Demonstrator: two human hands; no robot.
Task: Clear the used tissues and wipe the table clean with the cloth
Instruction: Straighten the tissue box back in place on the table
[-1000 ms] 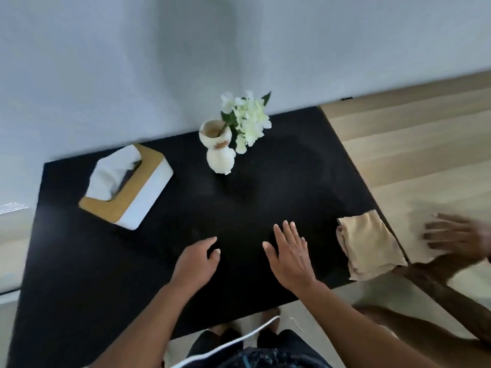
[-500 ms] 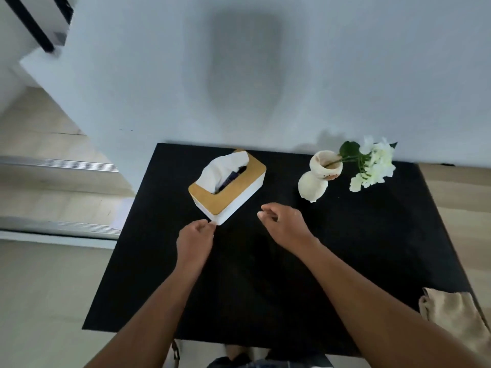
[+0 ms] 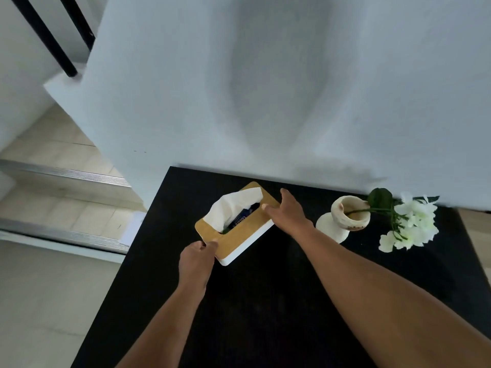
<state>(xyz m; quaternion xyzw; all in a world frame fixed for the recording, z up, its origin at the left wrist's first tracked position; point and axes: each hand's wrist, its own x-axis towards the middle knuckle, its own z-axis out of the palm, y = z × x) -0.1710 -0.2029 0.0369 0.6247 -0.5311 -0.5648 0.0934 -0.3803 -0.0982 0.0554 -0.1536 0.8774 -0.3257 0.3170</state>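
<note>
A white tissue box (image 3: 240,236) with a tan wooden lid stands at the back of the black table (image 3: 265,314), a white tissue (image 3: 233,205) sticking out of its slot. My left hand (image 3: 196,261) grips the box's near left corner. My right hand (image 3: 287,211) lies over the far right end of the lid, fingers spread around it. No loose tissues show on the table. The cloth is out of view.
A cream vase (image 3: 345,219) with white flowers (image 3: 409,224) stands right of the box, close to my right forearm. A white wall (image 3: 265,88) runs along the table's back edge. Tiled floor and metal door tracks (image 3: 61,176) lie to the left.
My view has swung left, so the beige cloth has left the frame. Both hands moved forward from the table's middle and took hold of the two ends of the tissue box.
</note>
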